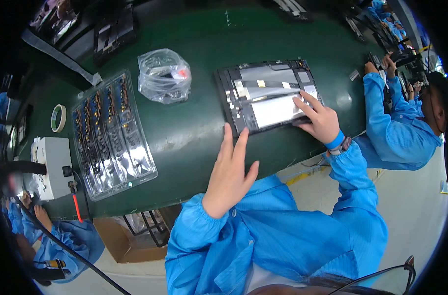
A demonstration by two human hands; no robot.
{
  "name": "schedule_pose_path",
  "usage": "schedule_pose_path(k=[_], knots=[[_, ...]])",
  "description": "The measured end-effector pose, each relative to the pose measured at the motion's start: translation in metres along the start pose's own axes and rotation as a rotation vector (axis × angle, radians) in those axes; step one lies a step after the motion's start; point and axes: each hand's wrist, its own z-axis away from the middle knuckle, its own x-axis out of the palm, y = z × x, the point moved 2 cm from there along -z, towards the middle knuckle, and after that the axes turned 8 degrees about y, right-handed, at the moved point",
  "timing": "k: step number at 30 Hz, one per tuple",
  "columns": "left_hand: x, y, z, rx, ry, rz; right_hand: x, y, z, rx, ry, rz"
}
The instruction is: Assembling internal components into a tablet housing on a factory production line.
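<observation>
An opened tablet [226, 84] lies on the bench in front of me, its inside facing up. A silver battery panel [273, 111] and a dark ribbon cable [272, 91] with pale stickers show within its black frame. My right hand [321, 120] rests over the tablet's right part, index and middle fingertips at the cable and battery, the thumb by the near edge. The fingers are stretched, and I see nothing gripped in them. At the tablet's near left corner is my left hand [230, 174], with its fingers spread and fingertips at the edge.
On the green bench [184, 142] left of the tablet are a bagged coil [164, 76] and a clear tray [116, 142] of small parts. Farther left are a tape roll [58, 118] and a white box [52, 167] with cables. A co-worker [398, 123] sits at right.
</observation>
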Motion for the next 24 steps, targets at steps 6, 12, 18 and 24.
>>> schedule_pose_path(k=[6, 12, 18, 24], knots=[[0.004, 0.014, -0.004, 0.122, -0.025, 0.078, 0.041, 0.031, -0.065, 0.007, 0.206, 0.056], [-0.011, -0.010, 0.053, 0.048, -0.093, 0.053, 0.081, 0.038, -0.171, 0.006, 0.269, 0.014], [-0.021, -0.007, 0.069, -0.074, -0.014, 0.152, 0.111, 0.009, -0.246, 0.070, 0.315, 0.017], [-0.026, -0.005, 0.057, -0.162, -0.002, 0.273, 0.136, 0.003, -0.280, 0.230, 0.268, -0.077]])
